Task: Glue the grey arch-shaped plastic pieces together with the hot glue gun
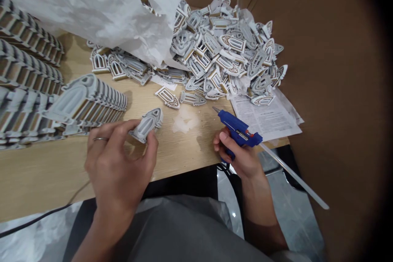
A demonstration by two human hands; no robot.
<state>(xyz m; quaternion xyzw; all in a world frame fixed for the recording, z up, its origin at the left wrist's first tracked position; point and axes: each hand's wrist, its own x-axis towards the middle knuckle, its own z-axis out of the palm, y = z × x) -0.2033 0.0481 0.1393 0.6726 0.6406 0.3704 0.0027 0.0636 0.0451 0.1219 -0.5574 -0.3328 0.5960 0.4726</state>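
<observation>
Left hand point(115, 163), head view: thumb and fingers part-curled, pinching a small arched window piece point(147, 126) by its edges, just above the table point(175, 157). Long axis of piece slants away from the wearer and to the right. Right hand point(242, 155): fingers wrapped round the handle of a blue glue gun point(235, 125); trigger pressure cannot be told. Nozzle points left and away; the piece lies left of it and slightly nearer the wearer, well apart. White patch point(185, 119) on the table between them.
</observation>
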